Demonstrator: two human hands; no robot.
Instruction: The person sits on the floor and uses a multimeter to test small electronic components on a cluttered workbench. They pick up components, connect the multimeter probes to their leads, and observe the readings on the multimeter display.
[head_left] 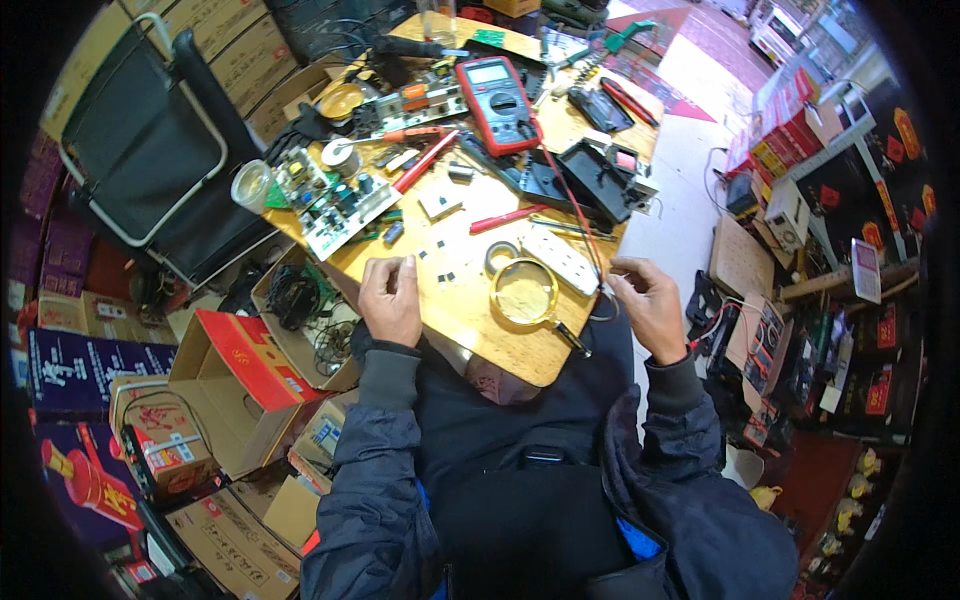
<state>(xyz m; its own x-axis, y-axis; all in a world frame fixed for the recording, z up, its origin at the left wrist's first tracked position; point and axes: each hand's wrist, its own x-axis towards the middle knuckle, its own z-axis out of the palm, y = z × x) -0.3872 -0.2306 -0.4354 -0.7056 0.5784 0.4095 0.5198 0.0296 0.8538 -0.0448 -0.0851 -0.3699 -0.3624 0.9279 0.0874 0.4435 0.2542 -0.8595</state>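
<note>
Grip unconfirmed, both hands

Left hand: fingers curled, near small square black chips on the yellow wooden tabletop. Right hand: fingers bent, beside a white oblong plastic power strip there. Cannot tell whether either grasps anything.

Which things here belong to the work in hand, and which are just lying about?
Probably in the work, being nearest the hands:
small black pieces, by the left hand
magnifying glass, between the hands
red lead, running toward the right hand

Probably just lying about:
black chair
open cardboard box
clear tub
</note>
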